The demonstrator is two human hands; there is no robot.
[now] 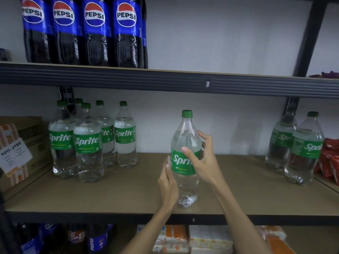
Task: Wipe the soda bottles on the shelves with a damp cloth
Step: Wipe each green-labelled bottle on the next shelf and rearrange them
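A clear Sprite bottle (pixel 185 125) with a green cap and label stands upright near the middle of the brown middle shelf (pixel 110 195). My left hand (pixel 167 182) holds its lower left side, thumb against the label edge. My right hand (pixel 203 162) curls round the label from the right, thumb on the front and fingers bent at the bottle's shoulder. No cloth shows in either hand. Several more Sprite bottles (pixel 88 143) stand grouped at the left, and two Sprite bottles (pixel 304 149) stand at the right.
Several Pepsi bottles (pixel 93 33) line the upper shelf's left part. A cardboard box (pixel 27 129) sits at the far left, red packets (pixel 330 158) at the far right. Below are dark soda bottles (pixel 97 241) and stacked cartons (pixel 207 239). A black upright (pixel 311 33) rises at the right.
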